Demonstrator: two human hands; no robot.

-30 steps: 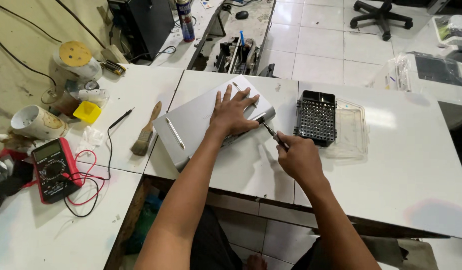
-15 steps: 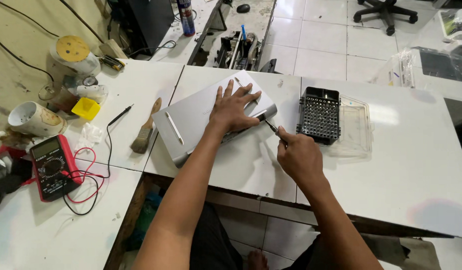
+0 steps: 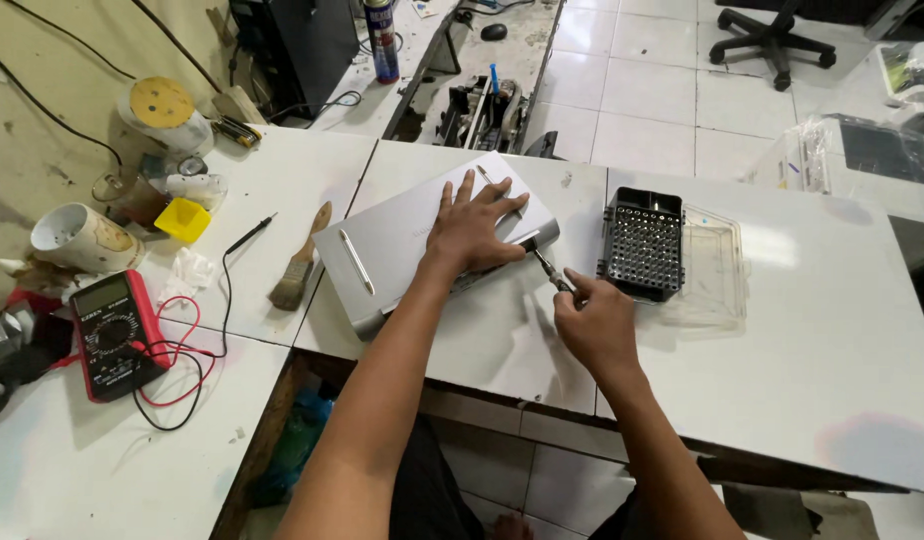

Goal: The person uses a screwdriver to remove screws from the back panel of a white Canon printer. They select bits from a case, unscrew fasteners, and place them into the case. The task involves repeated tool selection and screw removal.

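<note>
A flat silver-grey device case (image 3: 402,245) lies tilted on the white table (image 3: 832,380). My left hand (image 3: 474,228) rests flat on its right end with fingers spread, pressing it down. My right hand (image 3: 595,322) is closed around a small screwdriver (image 3: 545,266), whose tip meets the case's right edge just below my left hand. Right of my hands stands a black screwdriver bit holder (image 3: 640,243) beside its clear plastic lid (image 3: 712,265).
A paintbrush (image 3: 300,262) lies left of the case. Further left are a red multimeter (image 3: 112,333) with red and black leads, a yellow cup (image 3: 183,219), a white mug (image 3: 77,238) and tape rolls. An office chair (image 3: 772,35) stands on the tiled floor behind.
My right hand has shifted slightly along the case's right edge with the screwdriver. My left hand stays flat on the case.
</note>
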